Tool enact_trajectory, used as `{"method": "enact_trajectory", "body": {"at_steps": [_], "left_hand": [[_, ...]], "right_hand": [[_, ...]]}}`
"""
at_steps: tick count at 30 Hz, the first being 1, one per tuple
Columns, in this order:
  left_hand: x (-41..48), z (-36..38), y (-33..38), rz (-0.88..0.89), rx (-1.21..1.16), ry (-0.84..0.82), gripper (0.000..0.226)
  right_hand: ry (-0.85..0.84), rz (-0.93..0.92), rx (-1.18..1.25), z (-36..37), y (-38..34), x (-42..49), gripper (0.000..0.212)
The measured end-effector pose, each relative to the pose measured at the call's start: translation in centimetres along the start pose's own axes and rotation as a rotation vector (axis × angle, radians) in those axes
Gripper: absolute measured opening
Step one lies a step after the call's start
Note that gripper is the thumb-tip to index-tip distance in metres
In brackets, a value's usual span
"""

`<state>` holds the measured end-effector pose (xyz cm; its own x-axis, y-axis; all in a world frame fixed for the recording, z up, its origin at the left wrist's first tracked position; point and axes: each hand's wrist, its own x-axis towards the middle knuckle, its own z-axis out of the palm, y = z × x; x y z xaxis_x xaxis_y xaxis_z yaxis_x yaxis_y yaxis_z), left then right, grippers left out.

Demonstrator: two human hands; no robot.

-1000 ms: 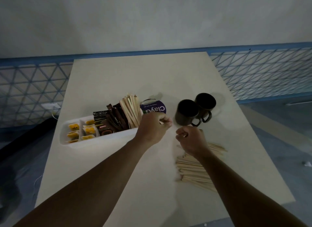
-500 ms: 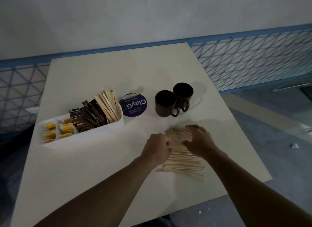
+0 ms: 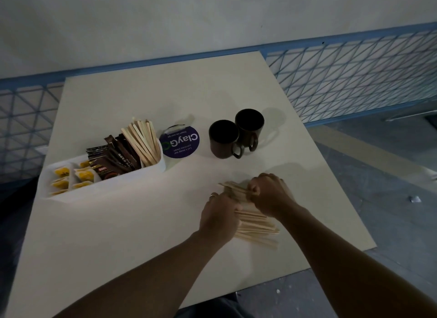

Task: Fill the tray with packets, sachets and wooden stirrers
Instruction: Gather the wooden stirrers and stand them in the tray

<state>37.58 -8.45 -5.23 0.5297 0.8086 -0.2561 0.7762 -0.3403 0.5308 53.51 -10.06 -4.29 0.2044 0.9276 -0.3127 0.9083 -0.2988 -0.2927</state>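
A white tray [image 3: 107, 188] stands at the table's left. It holds yellow sachets [image 3: 63, 172], dark brown packets [image 3: 117, 154] and upright wooden stirrers [image 3: 143, 141] at its right end. A loose pile of wooden stirrers [image 3: 256, 227] lies on the table right of centre. My right hand [image 3: 269, 194] is closed around a bunch of stirrers at the pile's far end. My left hand [image 3: 218, 217] rests on the pile's left side, fingers curled over stirrer ends.
A round purple disc [image 3: 179, 141] with white lettering lies right of the tray. Two dark mugs [image 3: 236, 134] stand beyond the pile. The table's right edge [image 3: 331, 171] runs close to my right arm. Blue mesh fencing [image 3: 354, 69] surrounds the table.
My left hand came back from the tray's stirrer end to the loose pile. Both hands have closed onto the stirrers there.
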Motion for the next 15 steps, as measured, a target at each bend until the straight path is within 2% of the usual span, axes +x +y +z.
{"method": "enact_trajectory", "body": {"at_steps": [6,11,15], "left_hand": [[0.2,0.5,0.5,0.014,0.036,0.071,0.014],[0.1,1.1,0.7,0.139,0.084,0.093,0.015],[0.6,1.6,0.5,0.073,0.053,0.05,0.016]], "right_hand": [[-0.004,-0.018,0.028,0.1,0.3,0.3,0.012],[-0.007,-0.027,0.038,0.0,0.3,0.3,0.019],[0.009,-0.029,0.043,0.0,0.2,0.4,0.023]]}}
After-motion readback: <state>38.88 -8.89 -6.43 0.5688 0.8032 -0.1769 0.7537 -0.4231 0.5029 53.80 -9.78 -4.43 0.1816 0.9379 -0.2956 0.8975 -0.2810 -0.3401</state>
